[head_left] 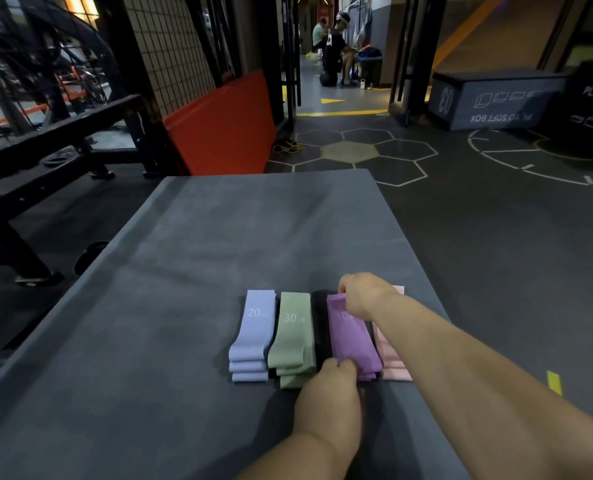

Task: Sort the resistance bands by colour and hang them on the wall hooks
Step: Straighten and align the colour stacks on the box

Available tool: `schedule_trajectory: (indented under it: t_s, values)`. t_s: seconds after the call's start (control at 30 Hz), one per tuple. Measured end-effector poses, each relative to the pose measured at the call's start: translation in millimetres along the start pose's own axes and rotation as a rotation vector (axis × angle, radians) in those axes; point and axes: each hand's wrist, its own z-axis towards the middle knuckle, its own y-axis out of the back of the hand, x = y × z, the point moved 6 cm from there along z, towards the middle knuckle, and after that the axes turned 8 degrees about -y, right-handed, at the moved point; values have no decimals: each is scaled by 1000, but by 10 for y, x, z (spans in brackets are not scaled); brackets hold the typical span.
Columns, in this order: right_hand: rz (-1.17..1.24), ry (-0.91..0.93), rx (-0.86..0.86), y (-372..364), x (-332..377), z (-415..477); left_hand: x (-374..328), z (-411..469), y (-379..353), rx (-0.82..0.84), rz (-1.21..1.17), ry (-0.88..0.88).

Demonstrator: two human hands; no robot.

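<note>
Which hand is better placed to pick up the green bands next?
Left, probably. The left hand holds the purple bands at their near end, beside the green bands; the right hand grips their far end, forearm crossing the pink bands.

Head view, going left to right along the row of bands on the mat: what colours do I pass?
Light blue stack marked 20 LB → green stack marked 30 LB → black bands → purple band, left hand pinching its near end, right hand gripping its far end → pink stack.

Dim, soft indoor light; wide-angle edges bend, blurred.
</note>
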Motion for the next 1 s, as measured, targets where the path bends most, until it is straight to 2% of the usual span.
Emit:
schedule_trajectory:
  t_s: [0.07,0.13,0.27,0.37,0.43,0.53,0.73,0.83,1.0]
  values:
    - [-10,-2,-7,6,6,4,-107,20,154,73,273,-126]
    - [-19,-5,-3,3,-2,9,-125,58,214,18,451,-184]
    - [-36,2,-3,-8,-18,13,-98,92,234,44,627,-347]
    - [-49,8,-4,-12,-21,7,-69,69,199,-13,631,-450]
    - [-37,4,-6,-3,-29,-17,-18,81,191,-39,618,-458]
    - [21,-5,-29,3,-54,-37,87,83,195,-97,544,-382]
    - [172,-21,-32,-17,-96,-60,307,-83,205,-181,207,-141]
    - [201,-20,-45,-14,-91,-79,340,-113,257,-208,190,-137]
    - [191,-10,-83,-37,-54,-103,315,-111,213,-141,240,-167]
